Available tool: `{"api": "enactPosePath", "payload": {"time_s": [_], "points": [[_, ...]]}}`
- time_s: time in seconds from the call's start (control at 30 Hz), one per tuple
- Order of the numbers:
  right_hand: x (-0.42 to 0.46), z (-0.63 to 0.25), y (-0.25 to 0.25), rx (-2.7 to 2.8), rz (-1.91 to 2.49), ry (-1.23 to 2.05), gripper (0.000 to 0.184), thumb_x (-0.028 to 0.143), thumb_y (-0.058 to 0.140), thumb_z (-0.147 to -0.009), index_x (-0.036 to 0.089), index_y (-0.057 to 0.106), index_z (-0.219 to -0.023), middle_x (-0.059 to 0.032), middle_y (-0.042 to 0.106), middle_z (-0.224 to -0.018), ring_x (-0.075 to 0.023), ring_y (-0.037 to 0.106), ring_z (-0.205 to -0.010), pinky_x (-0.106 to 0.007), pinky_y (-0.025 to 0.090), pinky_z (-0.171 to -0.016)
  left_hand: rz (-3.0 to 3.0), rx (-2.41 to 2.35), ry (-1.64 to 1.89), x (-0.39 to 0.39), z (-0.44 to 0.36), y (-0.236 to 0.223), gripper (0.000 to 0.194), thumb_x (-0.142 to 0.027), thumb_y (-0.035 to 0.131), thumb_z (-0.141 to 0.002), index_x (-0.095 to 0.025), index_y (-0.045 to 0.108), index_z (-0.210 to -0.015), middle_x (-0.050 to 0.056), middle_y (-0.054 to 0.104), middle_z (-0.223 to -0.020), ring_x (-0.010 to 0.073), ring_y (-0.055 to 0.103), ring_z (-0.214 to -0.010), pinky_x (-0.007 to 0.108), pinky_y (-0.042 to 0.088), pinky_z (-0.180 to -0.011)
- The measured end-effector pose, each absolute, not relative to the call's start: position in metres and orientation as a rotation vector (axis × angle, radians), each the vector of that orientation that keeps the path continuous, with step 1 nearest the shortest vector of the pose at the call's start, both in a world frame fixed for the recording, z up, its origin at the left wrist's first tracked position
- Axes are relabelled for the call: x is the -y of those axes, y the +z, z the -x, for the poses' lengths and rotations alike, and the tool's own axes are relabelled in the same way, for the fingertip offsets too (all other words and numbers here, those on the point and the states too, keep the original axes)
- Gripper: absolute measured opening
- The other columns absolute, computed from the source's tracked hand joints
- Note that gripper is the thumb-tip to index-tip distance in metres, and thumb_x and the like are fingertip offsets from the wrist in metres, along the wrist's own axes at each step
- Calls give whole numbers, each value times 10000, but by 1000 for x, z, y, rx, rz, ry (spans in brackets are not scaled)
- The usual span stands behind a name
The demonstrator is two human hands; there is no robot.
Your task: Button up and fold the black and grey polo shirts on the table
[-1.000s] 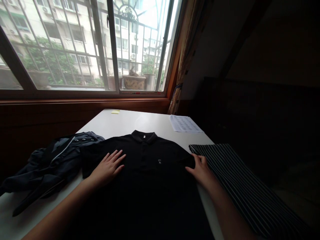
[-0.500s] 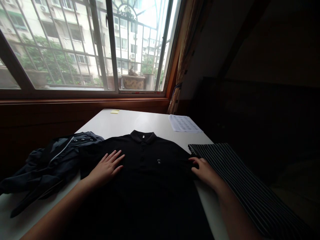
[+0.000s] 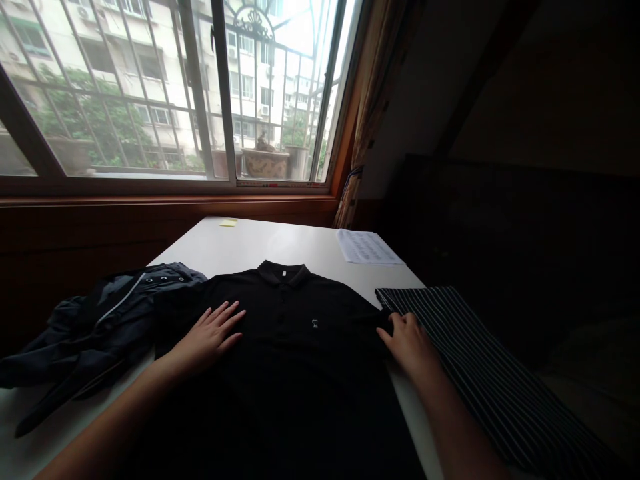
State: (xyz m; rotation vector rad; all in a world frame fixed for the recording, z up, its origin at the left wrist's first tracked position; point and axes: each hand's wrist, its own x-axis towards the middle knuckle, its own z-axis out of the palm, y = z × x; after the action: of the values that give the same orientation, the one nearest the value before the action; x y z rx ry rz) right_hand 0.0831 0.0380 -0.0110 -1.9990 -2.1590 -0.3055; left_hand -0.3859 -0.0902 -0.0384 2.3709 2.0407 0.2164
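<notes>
A black polo shirt [image 3: 287, 380] lies spread front up, its collar pointing toward the window and a small pale emblem on its chest. Flat on the upper chest, near the sleeve at the left, rests my left hand [image 3: 210, 333] with fingers spread. My right hand [image 3: 407, 340] is at the opposite sleeve's edge, thumb and curled fingers around the dark cloth. The shirt's lower part runs out of view in deep shadow.
Beneath everything is a white table [image 3: 240, 243]. A crumpled dark garment [image 3: 100, 327] lies left and striped cloth [image 3: 470, 353] right. Printed papers [image 3: 370, 247] and a yellow sticky note [image 3: 229, 223] sit at the far end, below a barred window [image 3: 165, 93].
My right hand has shifted a little along the sleeve's edge, its fingers more curled. The left hand keeps its flat place on the shirt. The view has drifted slightly.
</notes>
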Motion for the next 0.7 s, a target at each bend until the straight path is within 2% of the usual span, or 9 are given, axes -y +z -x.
{"api": "enactPosePath", "payload": {"time_s": [0.13, 0.27, 0.43, 0.6, 0.7], "points": [[-37, -76, -19, 2084, 1863, -169, 539, 415, 670, -842, 183, 551, -1312, -164, 421, -1313, -344, 611, -1078, -470, 501, -936, -2379, -2050, 217, 92, 384, -36, 567, -552, 373, -1019, -341, 332, -1544, 16, 238, -1641, 307, 228, -1516, 559, 223, -1206], [-43, -75, -19, 1967, 1759, 121, 576, 288, 661, -765, 199, 529, -1319, -126, 331, -1340, -315, 557, -1185, -408, 494, -1011, -2407, -2071, 236, 93, 381, -36, 550, -539, 373, -1023, -348, 346, -1538, 16, 258, -1636, 299, 243, -1513, 543, 228, -1207], [-48, -79, -12, 1785, 1676, 229, 652, 187, 607, -679, 265, 521, -1320, -79, 331, -1317, -294, 514, -1231, -399, 440, -1092, -2457, -2058, 285, 95, 380, -38, 547, -560, 382, -1018, -386, 338, -1534, 5, 277, -1633, 305, 257, -1508, 543, 225, -1208], [-50, -82, -5, 1628, 1642, 313, 794, 246, 637, -661, 230, 445, -1431, -122, 354, -1362, -355, 419, -1321, -446, 390, -1128, -2473, -2020, 282, 94, 378, -35, 540, -570, 366, -1021, -406, 326, -1534, -14, 267, -1638, 305, 242, -1513, 570, 214, -1207], [-52, -83, -5, 1498, 1595, 466, 803, 286, 633, -663, 251, 441, -1442, -110, 424, -1359, -346, 462, -1301, -430, 433, -1090, -2504, -1926, 326, 94, 369, -25, 531, -550, 346, -1034, -394, 317, -1540, -12, 280, -1637, 287, 238, -1516, 574, 209, -1215]]}}
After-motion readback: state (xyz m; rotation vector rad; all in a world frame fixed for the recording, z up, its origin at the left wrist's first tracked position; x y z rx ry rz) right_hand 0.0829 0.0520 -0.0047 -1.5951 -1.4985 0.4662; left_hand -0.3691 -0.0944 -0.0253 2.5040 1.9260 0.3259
